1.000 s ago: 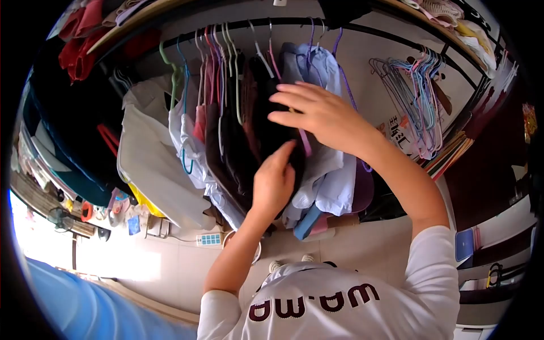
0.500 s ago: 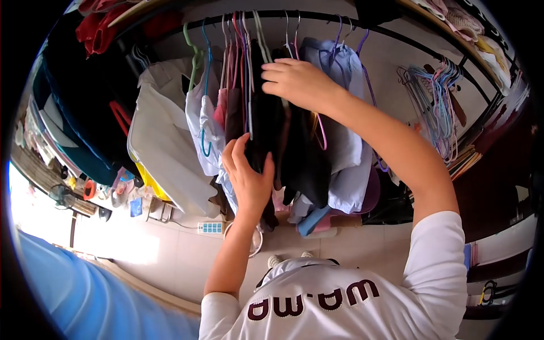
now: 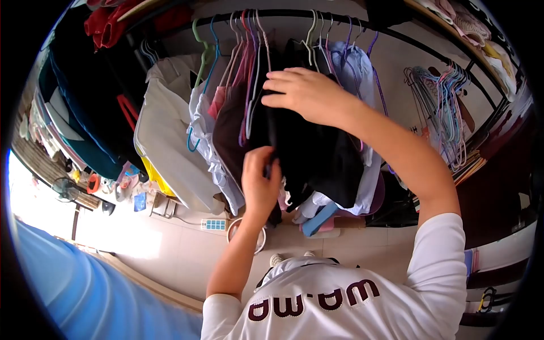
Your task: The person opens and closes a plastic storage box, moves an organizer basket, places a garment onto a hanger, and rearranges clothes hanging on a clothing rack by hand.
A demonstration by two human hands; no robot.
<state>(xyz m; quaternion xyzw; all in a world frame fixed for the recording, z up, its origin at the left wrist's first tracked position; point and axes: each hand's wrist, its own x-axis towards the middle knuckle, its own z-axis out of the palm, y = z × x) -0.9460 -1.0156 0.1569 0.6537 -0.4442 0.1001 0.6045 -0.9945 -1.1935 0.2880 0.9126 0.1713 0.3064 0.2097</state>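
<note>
Several garments hang on a dark clothes rail (image 3: 283, 16). My right hand (image 3: 309, 96) lies against the upper part of a black garment (image 3: 317, 153), its fingers stretched out to the left and its thumb hidden. Lower down, my left hand (image 3: 260, 182) has its fingers curled in at the left side of the black cloth, gripping a dark edge of it. Just left of my hands hang a dark brown garment (image 3: 229, 122) and several thin hangers, among them a grey hanger (image 3: 253, 107). A pale green hanger (image 3: 311, 39) stands above my right hand.
Light blue clothing (image 3: 362, 73) hangs to the right, and a white shirt (image 3: 170, 124) to the left. Bunched spare hangers (image 3: 445, 107) hang at the far right. On the floor lies a power strip (image 3: 213, 225). Blue fabric (image 3: 90, 283) fills the lower left.
The pale green hanger and black clothing have shifted right, widening the gap beside the thin hangers. My left hand's fingers, spread before, have curled in at the black cloth.
</note>
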